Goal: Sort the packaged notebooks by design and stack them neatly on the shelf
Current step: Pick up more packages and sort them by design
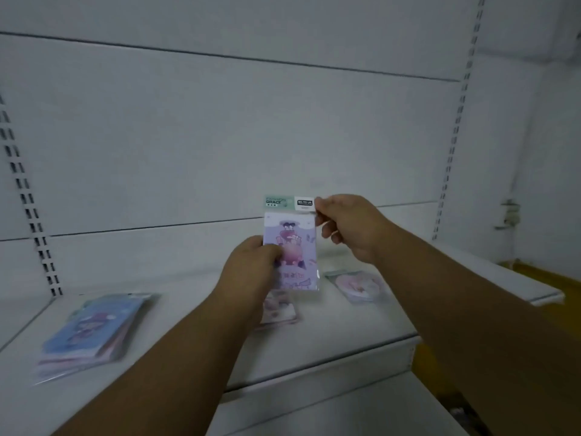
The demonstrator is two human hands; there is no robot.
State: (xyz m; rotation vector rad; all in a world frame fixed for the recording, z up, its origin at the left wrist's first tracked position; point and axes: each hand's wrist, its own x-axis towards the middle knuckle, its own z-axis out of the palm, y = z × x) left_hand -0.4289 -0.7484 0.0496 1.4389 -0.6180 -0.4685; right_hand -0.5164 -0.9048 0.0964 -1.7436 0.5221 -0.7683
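I see the purple notebook (290, 247) upright above the shelf (330, 328). Left hand (251, 272) fingers clamp its lower left edge; right hand (352, 228) fingers pinch the header's top right corner. Stack (91, 332) lies left of both.

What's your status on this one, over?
Both hands, left and right, holding purple notebook upright. Blue-topped stack left on shelf. Nothing blocking.
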